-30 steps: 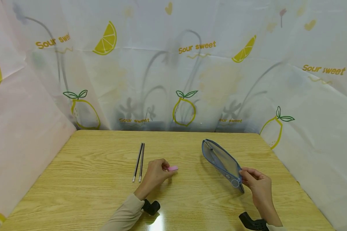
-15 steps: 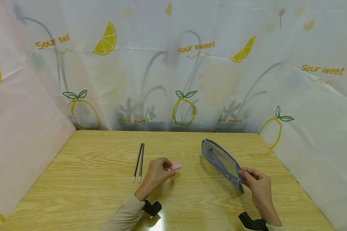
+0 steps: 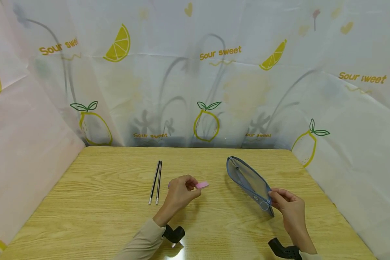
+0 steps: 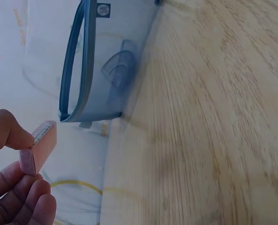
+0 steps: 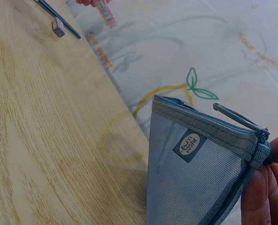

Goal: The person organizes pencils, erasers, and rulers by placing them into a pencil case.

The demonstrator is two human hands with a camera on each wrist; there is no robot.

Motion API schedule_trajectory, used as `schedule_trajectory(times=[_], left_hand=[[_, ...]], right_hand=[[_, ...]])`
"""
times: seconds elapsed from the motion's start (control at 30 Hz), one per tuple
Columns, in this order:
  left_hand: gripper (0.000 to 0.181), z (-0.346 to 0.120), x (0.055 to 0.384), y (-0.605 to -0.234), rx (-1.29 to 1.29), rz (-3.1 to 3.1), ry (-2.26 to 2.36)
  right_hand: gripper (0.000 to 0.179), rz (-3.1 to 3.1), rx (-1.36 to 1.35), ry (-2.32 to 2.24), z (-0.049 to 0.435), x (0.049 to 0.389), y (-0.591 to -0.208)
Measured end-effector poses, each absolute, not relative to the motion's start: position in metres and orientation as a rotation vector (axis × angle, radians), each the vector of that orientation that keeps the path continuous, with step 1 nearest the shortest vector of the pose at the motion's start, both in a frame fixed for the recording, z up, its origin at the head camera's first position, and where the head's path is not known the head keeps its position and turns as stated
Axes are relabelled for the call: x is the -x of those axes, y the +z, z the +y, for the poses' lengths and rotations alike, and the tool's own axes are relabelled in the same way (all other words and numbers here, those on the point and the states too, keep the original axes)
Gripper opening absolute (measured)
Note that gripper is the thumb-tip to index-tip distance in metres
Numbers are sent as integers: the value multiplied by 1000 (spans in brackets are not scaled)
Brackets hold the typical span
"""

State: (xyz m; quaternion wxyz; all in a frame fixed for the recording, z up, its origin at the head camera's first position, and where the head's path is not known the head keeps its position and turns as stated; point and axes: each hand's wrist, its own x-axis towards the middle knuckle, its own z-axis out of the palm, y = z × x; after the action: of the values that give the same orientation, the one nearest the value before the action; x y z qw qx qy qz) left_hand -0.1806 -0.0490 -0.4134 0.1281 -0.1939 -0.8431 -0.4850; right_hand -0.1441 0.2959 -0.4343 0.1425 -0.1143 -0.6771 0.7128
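Observation:
My left hand (image 3: pixel 182 193) pinches a pink eraser (image 3: pixel 202 185) between thumb and fingers, above the table's middle. In the left wrist view this eraser (image 4: pixel 46 145) shows a printed face, and the pouch mouth is beyond it. My right hand (image 3: pixel 290 207) grips the zipper end of a blue mesh pencil pouch (image 3: pixel 251 177), which stands tilted with its top unzipped. A dark blue shape (image 4: pixel 120 70) shows through the mesh. Two dark pencils (image 3: pixel 154 180) with white ends lie left of my left hand. A purple-grey eraser (image 5: pixel 58 27) lies beside them, mostly hidden by my hand in the head view.
The wood-grain table (image 3: pixel 94 202) runs back to a white curtain (image 3: pixel 169 83) printed with lemons, which also hangs along both sides. Black wrist cameras sit on both wrists, the left one (image 3: pixel 175 234) low over the tabletop.
My left hand has lifted the pink eraser and carried it slightly right and farther away, uncovering a purple bit behind it. My right hand and the pouch have stayed almost still.

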Motion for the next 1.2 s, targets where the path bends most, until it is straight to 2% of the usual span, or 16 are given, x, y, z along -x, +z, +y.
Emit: schedule_trajectory(times=[0.17,0.43,0.87,0.97,1.2], left_hand=[[10,-44,180,-411,569,-2422,-1461],[9,-32,180,-406,597,-2351,-1507],[9,-14,183,-401,675,-2282,-1571],[9,-10,185,-399,687,-2271,-1573],[8,1,191,-395,779,-2239,-1535]], right_hand=[[38,-1919,355,2074,302,151,-447],[27,-1936,335,2053,300,151,-447],[62,-1867,410,2078,300,157,-459],[55,-1885,414,2075,299,154,-454],[17,-1941,397,2033,285,140,-425]])
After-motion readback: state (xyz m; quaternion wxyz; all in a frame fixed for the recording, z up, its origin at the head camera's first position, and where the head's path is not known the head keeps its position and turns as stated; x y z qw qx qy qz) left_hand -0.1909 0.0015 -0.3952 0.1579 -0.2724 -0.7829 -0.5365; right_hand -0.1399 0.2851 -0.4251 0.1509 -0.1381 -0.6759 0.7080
